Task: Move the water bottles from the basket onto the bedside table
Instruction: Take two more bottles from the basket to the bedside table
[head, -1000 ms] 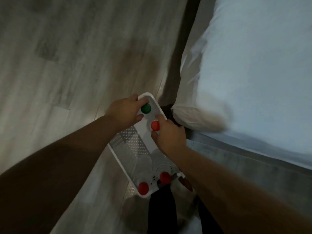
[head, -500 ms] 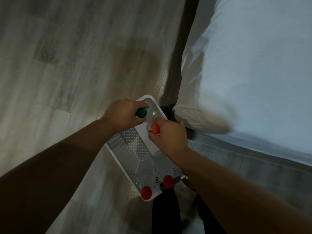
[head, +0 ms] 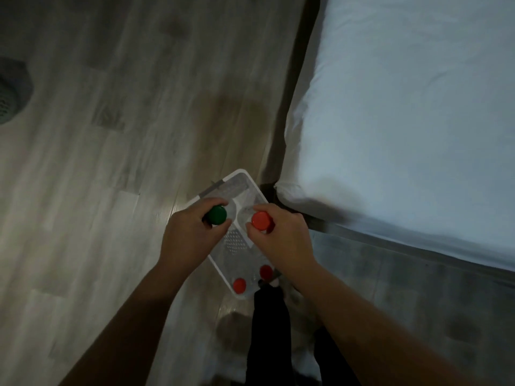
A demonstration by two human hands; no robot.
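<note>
Gripping the green-capped bottle (head: 214, 215) in my left hand (head: 185, 238) and the red-capped bottle (head: 261, 220) in my right hand (head: 284, 243), I hold both over the basket (head: 242, 171); two more bottles (head: 239, 285) stand at its near edge.

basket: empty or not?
Not empty. The basket holds two red-capped bottles at its near end. The left hand grips a green-capped bottle, the right hand a third red-capped bottle; whether lifted clear, cannot tell.

Your basket (head: 237, 240) sits on the floor (head: 83, 190) at twelve o'clock, bed (head: 404, 121) at two. Two bottles (head: 239, 285) stand in its near end; above its far end your left hand (head: 186, 238) holds a third bottle (head: 218, 215), right hand (head: 284, 240) a fourth bottle (head: 261, 220).
</note>
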